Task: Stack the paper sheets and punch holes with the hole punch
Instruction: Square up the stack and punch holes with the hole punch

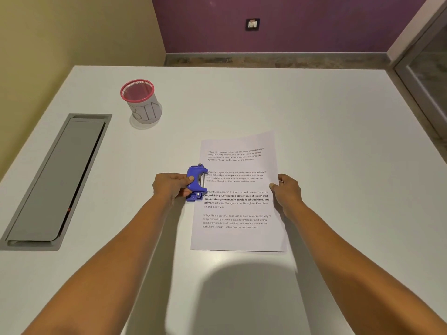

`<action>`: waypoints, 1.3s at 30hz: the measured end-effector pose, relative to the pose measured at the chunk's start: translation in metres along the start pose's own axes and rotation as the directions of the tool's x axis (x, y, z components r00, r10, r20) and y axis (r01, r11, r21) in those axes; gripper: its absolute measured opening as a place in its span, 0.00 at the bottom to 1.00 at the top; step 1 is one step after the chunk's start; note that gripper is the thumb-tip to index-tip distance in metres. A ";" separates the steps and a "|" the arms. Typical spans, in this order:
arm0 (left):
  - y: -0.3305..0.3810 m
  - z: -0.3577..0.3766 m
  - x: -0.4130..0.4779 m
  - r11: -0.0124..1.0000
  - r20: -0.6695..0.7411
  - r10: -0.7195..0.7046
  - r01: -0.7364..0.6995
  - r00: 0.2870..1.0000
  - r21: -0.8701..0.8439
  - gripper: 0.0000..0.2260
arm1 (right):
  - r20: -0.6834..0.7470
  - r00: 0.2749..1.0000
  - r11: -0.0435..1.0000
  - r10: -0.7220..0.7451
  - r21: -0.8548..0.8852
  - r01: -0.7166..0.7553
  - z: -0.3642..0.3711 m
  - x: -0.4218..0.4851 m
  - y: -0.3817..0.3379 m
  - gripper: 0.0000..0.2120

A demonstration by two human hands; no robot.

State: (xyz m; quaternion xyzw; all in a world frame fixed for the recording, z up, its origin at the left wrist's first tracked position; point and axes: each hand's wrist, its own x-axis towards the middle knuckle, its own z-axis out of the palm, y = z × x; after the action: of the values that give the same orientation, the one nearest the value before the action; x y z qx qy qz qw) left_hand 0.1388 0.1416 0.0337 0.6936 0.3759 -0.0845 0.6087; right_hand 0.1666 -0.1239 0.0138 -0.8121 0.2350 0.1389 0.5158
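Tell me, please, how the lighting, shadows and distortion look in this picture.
Head view: even light with no harsh glare; a broad soft shadow lies on the table just below the paper sheets; the wide lens bows the table's edges; the print and the hole punch look sharp.

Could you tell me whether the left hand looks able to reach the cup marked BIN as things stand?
Probably, but not freely: the left hand grips the hole punch at the edge of the paper. Only bare table lies between it and the cup.
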 end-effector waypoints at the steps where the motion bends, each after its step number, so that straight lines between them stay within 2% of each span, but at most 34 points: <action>1: 0.001 0.000 0.001 1.000 0.003 -0.001 0.000 1.000 0.016 0.13 | 0.001 1.000 1.000 -0.001 -0.003 0.001 0.000 0.000 0.000 0.14; 8: 0.010 -0.002 0.005 0.993 -0.038 0.002 0.003 0.999 0.119 0.08 | 0.008 1.000 1.000 -0.016 -0.025 0.016 -0.001 0.003 0.001 0.14; 16: 0.022 -0.008 0.009 0.978 0.030 -0.023 0.016 0.999 0.207 0.06 | 0.008 0.999 0.996 -0.049 -0.069 0.049 -0.002 0.006 0.001 0.13; 25: 0.023 -0.008 0.008 0.974 0.044 -0.011 0.001 0.999 0.226 0.05 | -0.082 0.995 0.991 -0.060 -0.121 0.049 -0.025 0.019 0.004 0.14; 28: 0.022 -0.008 0.006 0.976 0.041 -0.011 0.002 0.999 0.220 0.05 | -0.111 0.993 0.996 -0.039 -0.088 0.029 -0.035 0.024 0.007 0.14; 39: 0.022 -0.006 0.004 0.974 0.014 -0.009 0.005 1.000 0.226 0.05 | -0.111 0.993 0.998 -0.029 -0.054 0.023 -0.035 0.024 0.010 0.14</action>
State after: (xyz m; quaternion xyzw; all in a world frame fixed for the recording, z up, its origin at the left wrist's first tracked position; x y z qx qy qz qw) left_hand 0.1534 0.1494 0.0498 0.7562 0.3616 -0.1340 0.5285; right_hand 0.1813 -0.1647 0.0098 -0.8348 0.2489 0.0927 0.4822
